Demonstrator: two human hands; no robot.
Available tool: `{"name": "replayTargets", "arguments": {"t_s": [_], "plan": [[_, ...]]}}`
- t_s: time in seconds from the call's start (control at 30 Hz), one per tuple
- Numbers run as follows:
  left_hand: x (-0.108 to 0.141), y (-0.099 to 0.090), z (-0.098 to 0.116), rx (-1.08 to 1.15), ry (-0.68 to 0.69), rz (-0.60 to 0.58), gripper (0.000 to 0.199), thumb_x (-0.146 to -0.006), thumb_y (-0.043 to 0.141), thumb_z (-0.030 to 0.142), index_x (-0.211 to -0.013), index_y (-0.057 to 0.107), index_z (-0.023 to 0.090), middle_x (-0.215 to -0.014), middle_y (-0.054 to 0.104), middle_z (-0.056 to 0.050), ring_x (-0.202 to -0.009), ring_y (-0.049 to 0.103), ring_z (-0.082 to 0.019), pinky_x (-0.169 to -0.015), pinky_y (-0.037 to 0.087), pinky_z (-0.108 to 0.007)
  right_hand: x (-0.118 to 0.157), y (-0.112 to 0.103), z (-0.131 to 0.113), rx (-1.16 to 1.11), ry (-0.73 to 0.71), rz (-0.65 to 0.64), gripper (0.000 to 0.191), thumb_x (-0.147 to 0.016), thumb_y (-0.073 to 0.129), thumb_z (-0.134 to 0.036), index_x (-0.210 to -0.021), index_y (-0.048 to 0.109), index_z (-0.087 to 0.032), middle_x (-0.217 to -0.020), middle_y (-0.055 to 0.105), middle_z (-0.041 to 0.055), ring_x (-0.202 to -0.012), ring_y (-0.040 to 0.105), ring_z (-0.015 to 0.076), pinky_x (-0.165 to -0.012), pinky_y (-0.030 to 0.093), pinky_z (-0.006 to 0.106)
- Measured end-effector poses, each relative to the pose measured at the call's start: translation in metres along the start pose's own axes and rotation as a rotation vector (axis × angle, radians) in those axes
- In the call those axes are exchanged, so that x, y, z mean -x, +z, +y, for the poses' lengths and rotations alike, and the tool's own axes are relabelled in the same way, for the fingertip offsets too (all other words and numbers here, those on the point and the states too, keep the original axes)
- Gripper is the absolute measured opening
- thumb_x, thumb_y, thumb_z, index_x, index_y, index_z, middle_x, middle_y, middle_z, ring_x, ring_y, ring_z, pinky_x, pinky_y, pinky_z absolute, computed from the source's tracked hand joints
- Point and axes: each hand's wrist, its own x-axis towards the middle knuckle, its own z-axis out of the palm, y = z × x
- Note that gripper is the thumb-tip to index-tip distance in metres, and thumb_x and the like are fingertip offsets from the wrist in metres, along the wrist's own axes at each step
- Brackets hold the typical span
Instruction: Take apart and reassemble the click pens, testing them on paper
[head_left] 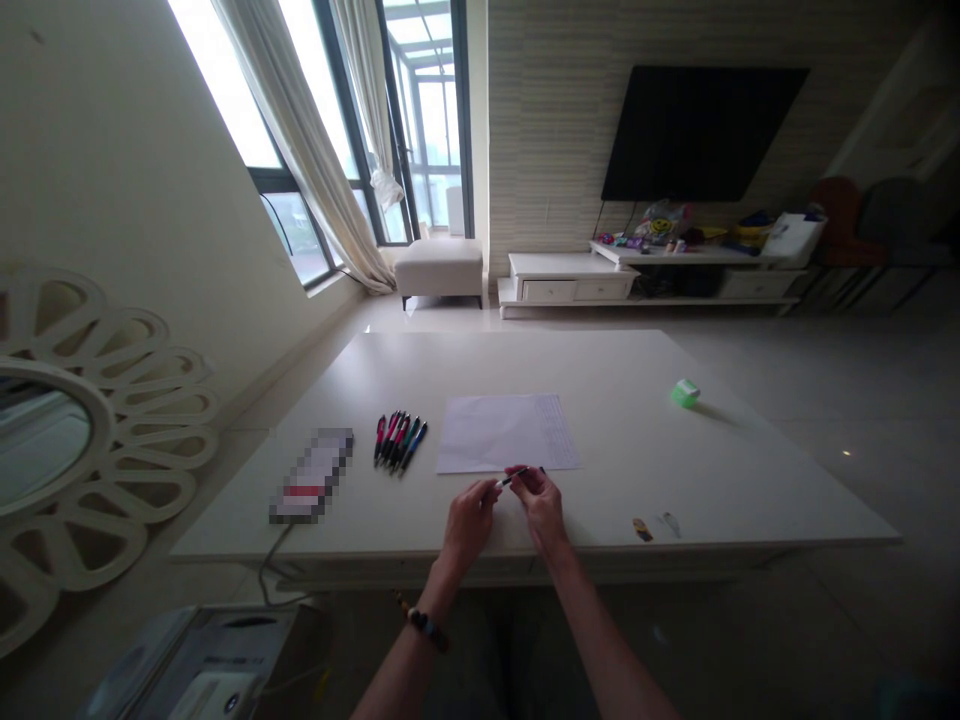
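Above the near edge of the white table [637, 460], my left hand [469, 518] and my right hand [541, 508] meet in front of me. Both are closed on a slim pen [504, 482] with dark and whitish parts. My fingers hide much of it, so I cannot tell whether it is in one piece. Just beyond my hands lies a sheet of white paper [491, 432] with faint writing along its right side. To the left of the paper, several pens [397, 442] in red, blue, green and black lie side by side.
A pixelated flat object [311, 478] with a cable lies at the table's left. Toward the right stands a small green-and-white box [685, 393]. A small brown-and-gold piece [642, 529] and a clear item [670, 523] lie near the front edge. A scalloped mirror [112, 430] stands at left.
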Motion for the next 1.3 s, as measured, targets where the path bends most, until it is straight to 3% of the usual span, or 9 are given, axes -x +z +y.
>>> {"name": "replayTargets", "arguments": {"t_s": [0.13, 0.27, 0.43, 0.6, 0.77, 0.97, 1.07, 1.3], "plan": [[-0.0003, -0.0010, 0.0011, -0.003, -0.008, 0.012, 0.021, -0.086, 0.045, 0.030, -0.096, 0.062, 0.021, -0.083, 0.067, -0.003, -0.072, 0.062, -0.013, -0.069, 0.047, -0.023, 0.0008, 0.0007, -0.0008, 0.055, 0.020, 0.034, 0.029, -0.058, 0.076, -0.036, -0.073, 0.063, -0.016, -0.071, 0.067, 0.0036, -0.069, 0.061, 0.0167, -0.069, 0.049, 0.030], [-0.0002, -0.0001, -0.0006, -0.027, -0.005, 0.014, 0.021, -0.086, 0.045, 0.029, -0.096, 0.062, 0.021, -0.084, 0.068, -0.003, -0.076, 0.062, -0.013, -0.070, 0.047, -0.023, 0.0001, -0.0004, 0.0001, 0.001, -0.006, -0.013, 0.029, -0.061, 0.074, -0.034, -0.082, 0.065, -0.017, -0.084, 0.069, 0.0053, -0.080, 0.061, 0.0178, -0.075, 0.048, 0.030], [0.0000, 0.0011, -0.0017, -0.021, -0.015, 0.020, 0.022, -0.086, 0.044, 0.029, -0.097, 0.061, 0.021, -0.083, 0.067, -0.003, -0.073, 0.062, -0.013, -0.070, 0.047, -0.023, -0.0016, -0.0005, 0.0037, 0.100, 0.025, 0.038, 0.028, -0.059, 0.076, -0.034, -0.076, 0.065, -0.015, -0.069, 0.067, 0.0026, -0.067, 0.060, 0.0158, -0.067, 0.048, 0.029], [0.0004, 0.0008, -0.0009, -0.016, -0.023, -0.023, 0.022, -0.087, 0.043, 0.031, -0.098, 0.061, 0.021, -0.086, 0.067, -0.004, -0.076, 0.062, -0.013, -0.072, 0.046, -0.025, 0.0013, 0.0012, -0.0011, 0.005, -0.020, 0.014, 0.032, -0.060, 0.074, -0.035, -0.085, 0.065, -0.016, -0.085, 0.069, 0.0058, -0.081, 0.062, 0.0183, -0.076, 0.048, 0.031], [0.0006, 0.0003, 0.0002, 0.005, -0.022, -0.017, 0.024, -0.088, 0.042, 0.031, -0.100, 0.060, 0.022, -0.085, 0.067, -0.004, -0.074, 0.061, -0.013, -0.073, 0.046, -0.025, -0.0006, 0.0018, -0.0005, 0.173, -0.014, 0.013, 0.029, -0.056, 0.076, -0.034, -0.074, 0.064, -0.015, -0.066, 0.066, 0.0027, -0.063, 0.060, 0.0158, -0.062, 0.049, 0.028], [0.0003, -0.0008, 0.0030, -0.024, -0.022, -0.025, 0.023, -0.087, 0.043, 0.029, -0.098, 0.061, 0.022, -0.082, 0.067, -0.003, -0.073, 0.061, -0.013, -0.070, 0.046, -0.023, -0.0010, -0.0014, 0.0021, 0.020, 0.008, -0.024, 0.036, -0.058, 0.076, -0.033, -0.088, 0.064, -0.016, -0.085, 0.069, 0.0063, -0.081, 0.063, 0.0194, -0.076, 0.049, 0.033], [0.0003, -0.0009, 0.0038, -0.033, -0.017, -0.015, 0.023, -0.087, 0.043, 0.029, -0.098, 0.062, 0.022, -0.080, 0.067, -0.002, -0.073, 0.061, -0.013, -0.069, 0.045, -0.022, -0.0015, -0.0026, 0.0011, 0.024, 0.044, -0.049, 0.036, -0.058, 0.076, -0.035, -0.087, 0.065, -0.016, -0.081, 0.069, 0.0063, -0.078, 0.063, 0.0191, -0.074, 0.049, 0.033], [0.0017, -0.0056, 0.0077, -0.042, 0.019, -0.035, 0.034, -0.087, 0.038, 0.021, -0.118, 0.052, 0.027, -0.091, 0.066, -0.002, -0.075, 0.061, -0.011, -0.070, 0.045, -0.021, -0.0069, 0.0000, 0.0064, 0.030, 0.029, 0.118, 0.042, -0.060, 0.074, -0.040, -0.092, 0.065, -0.015, -0.087, 0.069, 0.0087, -0.078, 0.063, 0.0182, -0.066, 0.049, 0.028]]}}
